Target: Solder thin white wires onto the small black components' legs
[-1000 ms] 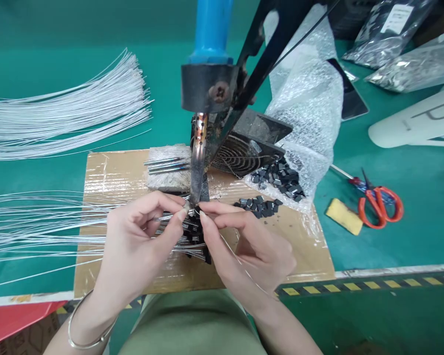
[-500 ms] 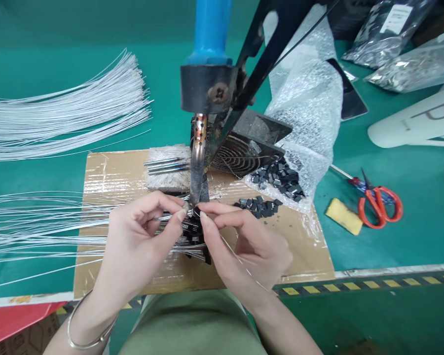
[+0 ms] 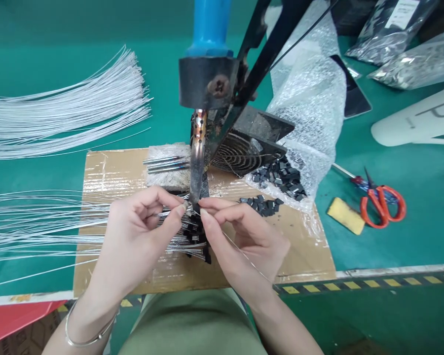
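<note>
A soldering iron point(image 3: 196, 182) with a blue handle points straight down from a black stand. Just left of its tip, my left hand point(image 3: 140, 241) pinches a tiny part between thumb and forefinger; the fingertips cover most of it, so its kind is unclear. My right hand point(image 3: 246, 246) pinches thin solder wire point(image 3: 252, 264) close to the tip; the wire trails down across the wrist. Whether the solder touches the tip cannot be made out. Below the fingers, several thin wires with black ends point(image 3: 197, 234) lie side by side on a cardboard sheet point(image 3: 303, 251).
White wires point(image 3: 59, 121) lie bundled at the left. Small black parts point(image 3: 264, 205) are piled right of the iron, beside bubble wrap point(image 3: 311, 98) and a round-grilled fan point(image 3: 240, 153). Farther right are a yellow sponge point(image 3: 346, 215), red-handled scissors point(image 3: 381, 207) and a white cup point(image 3: 410, 121).
Both hands stay nearly in place at the iron's tip, each keeping its pinch. The whole view has shifted slightly.
</note>
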Demonstrator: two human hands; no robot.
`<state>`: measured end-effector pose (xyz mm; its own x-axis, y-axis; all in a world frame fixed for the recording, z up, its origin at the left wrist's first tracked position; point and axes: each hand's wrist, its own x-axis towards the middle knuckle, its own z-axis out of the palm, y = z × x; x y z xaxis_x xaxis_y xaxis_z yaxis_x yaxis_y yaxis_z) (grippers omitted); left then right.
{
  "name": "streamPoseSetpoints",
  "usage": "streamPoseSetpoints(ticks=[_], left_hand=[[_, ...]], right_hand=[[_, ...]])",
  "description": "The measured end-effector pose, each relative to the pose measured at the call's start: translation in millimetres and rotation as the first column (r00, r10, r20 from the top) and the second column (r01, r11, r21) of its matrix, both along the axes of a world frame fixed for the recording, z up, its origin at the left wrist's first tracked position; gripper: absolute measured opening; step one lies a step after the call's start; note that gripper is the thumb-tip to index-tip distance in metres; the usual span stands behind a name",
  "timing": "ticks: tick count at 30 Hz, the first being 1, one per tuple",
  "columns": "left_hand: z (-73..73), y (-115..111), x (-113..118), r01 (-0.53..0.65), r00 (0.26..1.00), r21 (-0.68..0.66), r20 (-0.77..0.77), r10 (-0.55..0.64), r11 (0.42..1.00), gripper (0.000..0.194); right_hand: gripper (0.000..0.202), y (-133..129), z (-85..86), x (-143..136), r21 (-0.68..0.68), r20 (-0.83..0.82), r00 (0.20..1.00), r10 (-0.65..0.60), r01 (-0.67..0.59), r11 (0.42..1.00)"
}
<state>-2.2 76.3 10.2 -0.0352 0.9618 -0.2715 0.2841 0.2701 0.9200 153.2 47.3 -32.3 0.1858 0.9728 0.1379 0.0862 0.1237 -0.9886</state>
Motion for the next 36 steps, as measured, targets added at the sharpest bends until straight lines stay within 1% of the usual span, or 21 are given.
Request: streamPoseSetpoints(ticks=[11,16,22,28,36], left_hand=[[0.3,1.3,0.2,-0.032,0.999,0.01,0.034,0.032,0.999,0.008],[1.7,0.8,-0.3,-0.031,0.998,0.004,0.046,0.03,1.0,0.009],[1.4,1.8,1.2,-0.029,0.998,0.009,0.05,0.029,1.0,0.009],[0.6,0.1,-0.1,-0.03,0.999,0.012,0.045,0.029,0.999,0.008],[1.1,0.8,1.1,-0.041,0.999,0.024,0.029,0.04,0.999,0.008]], right_hand=[[0.015,1.8,1.3,-0.6,0.012,-0.024,1.0,0.001,-0.001,1.0],[0.014,1.8,1.7,-0.9,0.02,-0.021,1.0,-0.005,0.005,1.0],[0.018,1.0,1.1,-0.9,0.029,-0.055,0.998,-0.006,0.008,1.0],[0.018,0.4,2.5,-0.7,-0.003,-0.08,0.997,0.003,-0.004,1.0],[0.017,-0.2,2.2,-0.6,-0.009,-0.094,0.996,0.014,-0.015,1.0]])
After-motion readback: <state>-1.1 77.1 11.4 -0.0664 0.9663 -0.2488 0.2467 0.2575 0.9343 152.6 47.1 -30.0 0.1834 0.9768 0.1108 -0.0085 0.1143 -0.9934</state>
